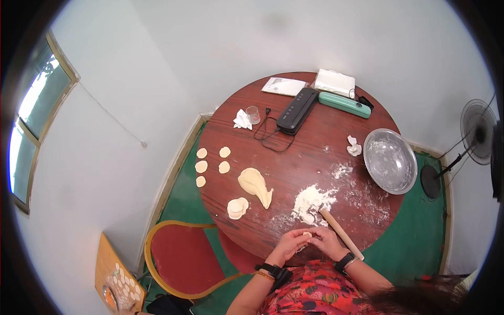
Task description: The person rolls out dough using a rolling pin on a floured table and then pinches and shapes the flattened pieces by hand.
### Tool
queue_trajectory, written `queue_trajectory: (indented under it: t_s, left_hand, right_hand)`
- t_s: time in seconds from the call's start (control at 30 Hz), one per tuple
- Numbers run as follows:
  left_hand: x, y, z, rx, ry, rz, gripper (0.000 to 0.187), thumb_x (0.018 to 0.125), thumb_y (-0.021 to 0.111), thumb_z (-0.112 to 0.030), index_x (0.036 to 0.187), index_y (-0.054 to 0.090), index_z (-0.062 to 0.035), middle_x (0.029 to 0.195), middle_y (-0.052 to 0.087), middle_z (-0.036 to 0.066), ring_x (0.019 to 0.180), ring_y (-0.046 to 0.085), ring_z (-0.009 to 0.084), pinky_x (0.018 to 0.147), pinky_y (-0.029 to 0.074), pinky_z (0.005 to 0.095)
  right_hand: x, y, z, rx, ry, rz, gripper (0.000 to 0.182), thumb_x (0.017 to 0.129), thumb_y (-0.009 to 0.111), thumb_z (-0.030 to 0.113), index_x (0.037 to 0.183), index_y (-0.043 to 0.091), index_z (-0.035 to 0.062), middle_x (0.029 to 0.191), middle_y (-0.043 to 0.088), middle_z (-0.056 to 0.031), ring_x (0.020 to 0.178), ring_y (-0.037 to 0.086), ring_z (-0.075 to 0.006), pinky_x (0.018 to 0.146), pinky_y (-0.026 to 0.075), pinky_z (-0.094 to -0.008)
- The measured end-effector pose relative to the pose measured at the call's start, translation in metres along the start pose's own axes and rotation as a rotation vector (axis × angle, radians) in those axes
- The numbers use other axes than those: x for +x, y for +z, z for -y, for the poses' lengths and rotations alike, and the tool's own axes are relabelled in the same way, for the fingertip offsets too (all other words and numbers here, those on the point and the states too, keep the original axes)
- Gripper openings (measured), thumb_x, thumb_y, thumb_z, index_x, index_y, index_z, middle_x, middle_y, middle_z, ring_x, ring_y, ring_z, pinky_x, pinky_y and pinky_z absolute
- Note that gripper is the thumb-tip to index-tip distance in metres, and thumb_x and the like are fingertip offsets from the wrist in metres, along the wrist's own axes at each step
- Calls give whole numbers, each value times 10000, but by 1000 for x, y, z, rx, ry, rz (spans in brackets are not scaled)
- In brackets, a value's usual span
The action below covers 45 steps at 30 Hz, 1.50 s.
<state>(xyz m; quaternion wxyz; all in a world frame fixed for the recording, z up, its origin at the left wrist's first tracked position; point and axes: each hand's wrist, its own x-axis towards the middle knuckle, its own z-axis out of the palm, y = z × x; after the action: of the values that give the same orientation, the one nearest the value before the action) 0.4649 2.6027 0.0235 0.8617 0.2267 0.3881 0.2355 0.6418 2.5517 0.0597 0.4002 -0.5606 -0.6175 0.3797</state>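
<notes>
Both hands meet at the near edge of the round wooden table (294, 173). The fingers of my left hand (291, 244) and my right hand (326, 242) close round a small piece of dough (307, 234). Just beyond them lies a heap of white flour (311, 203). A wooden rolling pin (341, 233) rests slanted beside my right hand. Up and to the left is a large lump of dough (253, 182), with a small pile of round wrappers (236, 208) next to it. Several single wrappers (201, 167) lie at the table's left side.
A metal bowl (390, 161) stands at right near crumpled tissue (354, 146). Farther back are a black sealer (297, 111), a green device (344, 105) and a glass (253, 115). A red chair (186, 258) is at left, a fan (476, 134) at right.
</notes>
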Motion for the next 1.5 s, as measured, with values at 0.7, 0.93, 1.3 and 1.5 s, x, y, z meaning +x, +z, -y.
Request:
queue_trajectory:
  t_s: [0.7,0.93,1.3,1.5]
  left_hand:
    - [4,-33,5,-59,-73,-14,251,894,682,-77,1118,635,26,1042,679,81,936,659,139,837,553,225]
    - [0,-38,3,23,-126,-71,258,847,722,-62,1064,634,46,989,682,118,848,678,155,749,573,233]
    - [-2,-64,5,-125,-68,21,150,804,718,-1,907,610,-14,813,646,75,705,642,175,643,549,283]
    - [-4,-73,3,-51,-110,50,134,808,708,-17,891,606,-43,803,643,59,709,635,159,631,534,273]
  right_hand:
    - [7,8,5,-79,-9,97,175,867,698,188,948,694,33,847,695,-124,762,676,-265,678,532,-339]
    - [6,11,1,35,129,228,197,872,706,188,974,718,19,819,716,-78,728,645,-105,675,523,-268]
    - [10,35,-9,283,324,261,177,842,749,166,944,729,23,813,705,1,740,610,-48,683,515,-232]
    - [12,42,-7,257,302,307,135,846,739,119,932,720,17,826,696,8,745,602,-45,687,511,-225]
